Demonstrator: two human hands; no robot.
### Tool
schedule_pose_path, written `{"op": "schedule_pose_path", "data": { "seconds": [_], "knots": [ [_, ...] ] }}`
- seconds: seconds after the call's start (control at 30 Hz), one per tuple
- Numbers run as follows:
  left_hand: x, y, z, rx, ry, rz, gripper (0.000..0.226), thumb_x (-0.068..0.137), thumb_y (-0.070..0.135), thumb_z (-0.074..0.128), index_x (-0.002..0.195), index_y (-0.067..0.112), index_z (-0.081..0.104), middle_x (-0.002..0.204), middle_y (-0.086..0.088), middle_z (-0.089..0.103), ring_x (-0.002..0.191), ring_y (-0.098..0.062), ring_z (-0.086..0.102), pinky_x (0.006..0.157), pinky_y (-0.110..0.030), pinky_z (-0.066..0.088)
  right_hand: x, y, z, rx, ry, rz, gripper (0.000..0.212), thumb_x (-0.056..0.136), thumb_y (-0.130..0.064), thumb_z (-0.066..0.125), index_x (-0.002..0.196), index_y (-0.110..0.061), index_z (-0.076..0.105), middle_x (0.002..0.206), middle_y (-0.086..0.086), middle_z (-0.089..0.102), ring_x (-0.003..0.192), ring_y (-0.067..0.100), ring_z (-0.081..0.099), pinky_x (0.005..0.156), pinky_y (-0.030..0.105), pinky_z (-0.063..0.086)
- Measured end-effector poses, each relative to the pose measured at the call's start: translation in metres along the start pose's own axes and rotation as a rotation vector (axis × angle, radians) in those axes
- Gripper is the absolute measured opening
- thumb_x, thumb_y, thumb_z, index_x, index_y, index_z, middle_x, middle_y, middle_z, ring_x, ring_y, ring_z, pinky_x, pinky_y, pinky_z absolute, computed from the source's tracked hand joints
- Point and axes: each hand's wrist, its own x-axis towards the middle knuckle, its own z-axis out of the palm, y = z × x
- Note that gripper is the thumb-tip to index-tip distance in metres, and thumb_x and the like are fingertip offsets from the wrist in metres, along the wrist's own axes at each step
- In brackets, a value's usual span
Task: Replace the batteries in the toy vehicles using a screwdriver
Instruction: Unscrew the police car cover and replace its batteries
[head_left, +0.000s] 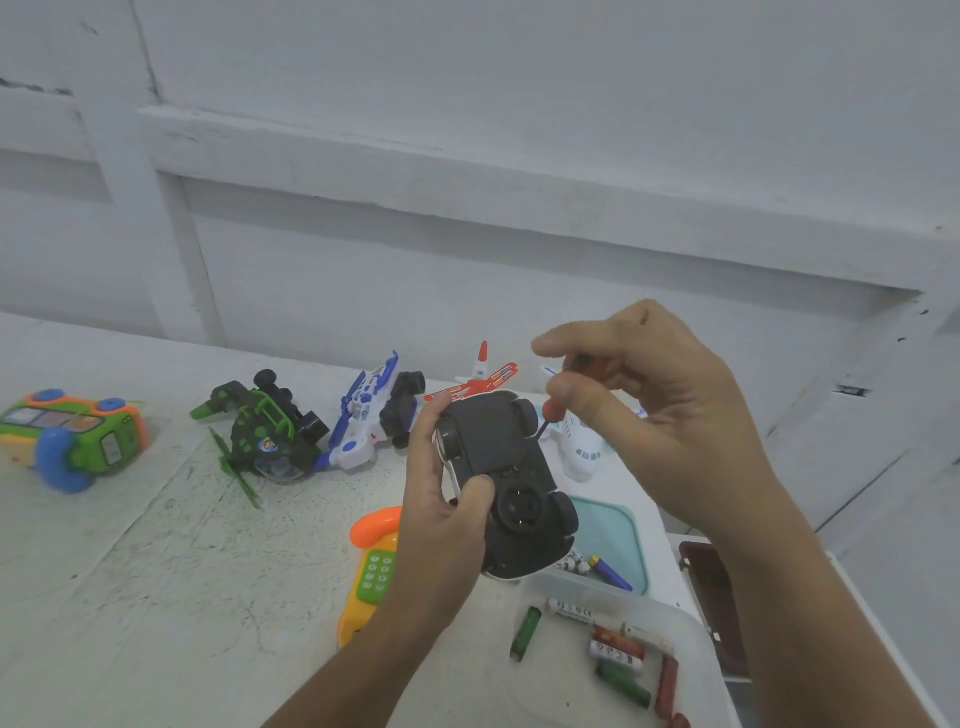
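L hand (447, 525) grips car (501, 483), R hand (670, 415) w/ screwdriver (558, 402)

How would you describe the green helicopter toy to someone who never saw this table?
On the white table, look at the row of toys along the wall. The green helicopter lies second from the left, beside the blue-and-white vehicle. Only it is dark green with rotor blades.

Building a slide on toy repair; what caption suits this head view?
Left hand holds an upturned toy car while the right hand works its underside with a screwdriver.
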Motion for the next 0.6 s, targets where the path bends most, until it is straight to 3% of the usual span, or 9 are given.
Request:
{"op": "schedule_pose_path", "data": {
  "seconds": [0.1, 0.2, 0.3, 0.4, 0.5, 0.6],
  "knots": [
    [-0.0004, -0.0011, -0.0012, -0.009, -0.004, -0.017, 0.078, 0.091, -0.017, 0.041, 0.138, 0.045, 0.041, 0.125, 0.005, 0.061, 0.095, -0.016, 0.069, 0.067, -0.028, 0.059, -0.0018, -0.0004, -0.0021, 0.054, -0.034, 0.03, 0.044, 0.089, -0.001, 0.055, 0.122, -0.03, 0.061, 0.096, -0.002, 0.066, 0.09, 0.023, 0.069, 0.087, 0.029, 0.051],
    [-0.0008, -0.0016, -0.001, 0.006, 0.002, -0.009, 0.078, 0.091, -0.017, 0.041, 0.138, 0.046, 0.041, 0.125, 0.005, 0.061, 0.098, -0.015, 0.068, 0.069, -0.027, 0.058, -0.0032, -0.0021, -0.0024, 0.071, -0.056, 0.049, 0.047, 0.089, 0.003, 0.044, 0.121, -0.027, 0.062, 0.1, -0.001, 0.069, 0.099, 0.017, 0.067, 0.094, 0.027, 0.049],
    [-0.0002, -0.0005, 0.0007, 0.006, 0.005, 0.005, 0.077, 0.09, -0.018, 0.04, 0.138, 0.042, 0.041, 0.125, 0.004, 0.062, 0.094, -0.008, 0.067, 0.068, -0.022, 0.056, -0.0019, -0.0038, -0.0002, 0.02, -0.03, -0.024, 0.025, 0.089, -0.016, 0.06, 0.109, -0.029, 0.069, 0.102, 0.001, 0.063, 0.086, 0.016, 0.066, 0.086, 0.027, 0.05],
    [0.0002, -0.0014, 0.0008, 0.003, 0.0, 0.006, 0.077, 0.091, -0.017, 0.041, 0.139, 0.043, 0.041, 0.127, 0.004, 0.06, 0.097, -0.01, 0.067, 0.07, -0.024, 0.057, -0.0009, -0.0007, 0.0004, 0.015, 0.002, -0.016, 0.03, 0.085, -0.015, 0.072, 0.109, -0.032, 0.07, 0.091, -0.003, 0.057, 0.083, 0.016, 0.067, 0.079, 0.021, 0.05],
    [-0.0006, -0.0023, -0.0005, 0.008, 0.001, -0.003, 0.077, 0.09, -0.016, 0.042, 0.138, 0.045, 0.042, 0.127, 0.002, 0.059, 0.1, -0.014, 0.066, 0.07, -0.026, 0.058, -0.0021, 0.0007, -0.0004, 0.028, -0.026, 0.009, 0.045, 0.089, -0.003, 0.059, 0.124, -0.03, 0.061, 0.097, -0.006, 0.064, 0.087, 0.021, 0.069, 0.083, 0.02, 0.05],
    [0.0003, -0.0043, -0.001, 0.016, 0.002, -0.007, 0.078, 0.09, -0.015, 0.043, 0.139, 0.046, 0.041, 0.127, 0.0, 0.059, 0.103, -0.017, 0.066, 0.074, -0.03, 0.059, -0.0032, 0.0001, -0.0008, 0.049, -0.065, 0.037, 0.044, 0.089, 0.0, 0.047, 0.121, -0.026, 0.062, 0.103, -0.007, 0.067, 0.09, 0.019, 0.068, 0.083, 0.018, 0.048]
  ]
}}
